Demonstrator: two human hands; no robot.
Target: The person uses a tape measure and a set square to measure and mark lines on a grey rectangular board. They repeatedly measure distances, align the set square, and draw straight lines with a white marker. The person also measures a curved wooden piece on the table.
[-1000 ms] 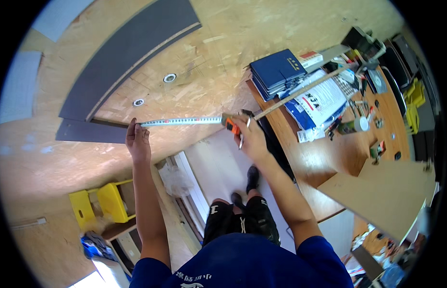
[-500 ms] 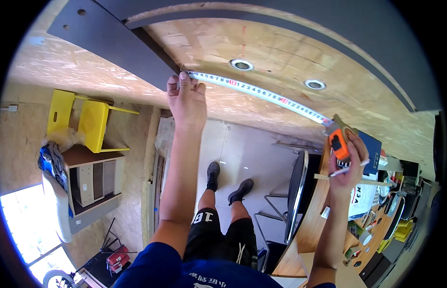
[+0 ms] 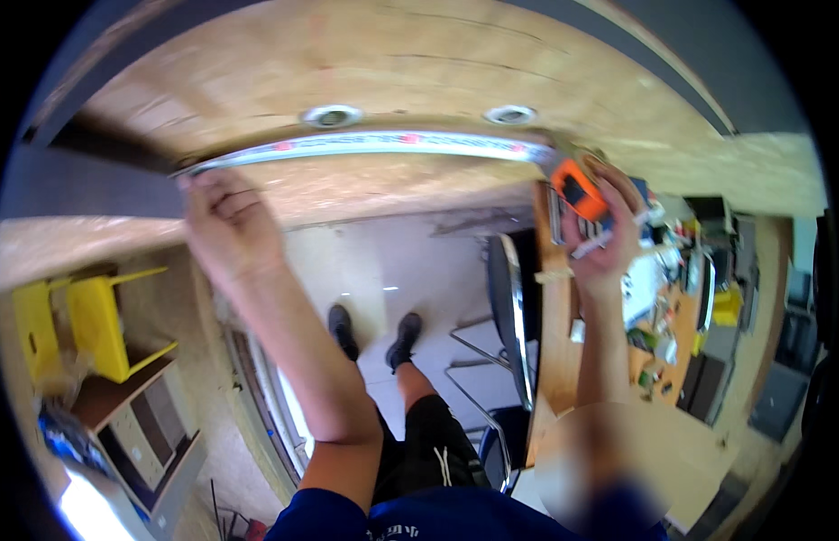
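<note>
My left hand [image 3: 234, 221] pinches the free end of a tape measure's white blade [image 3: 374, 143], at the inner edge of a dark grey panel [image 3: 99, 185]. The blade stretches to the right, arching slightly, in front of a wood-chip board [image 3: 419, 81]; its markings are blurred. My right hand [image 3: 609, 234] grips the orange-and-black tape measure [image 3: 580, 187] at the other end. A slim white pen-like stick [image 3: 592, 244] is tucked between that hand's fingers.
Two round metal-rimmed fittings, one left [image 3: 332, 116] and one right [image 3: 511, 114], sit above the blade. A black chair [image 3: 509, 316] stands by a cluttered wooden desk [image 3: 559, 361]. Yellow chairs [image 3: 99, 325] and a small cabinet [image 3: 135, 433] are at left.
The view has swung right, so the room sits further left in the picture. The blade now runs nearly level instead of slanting down to the right. Both hands keep their hold.
</note>
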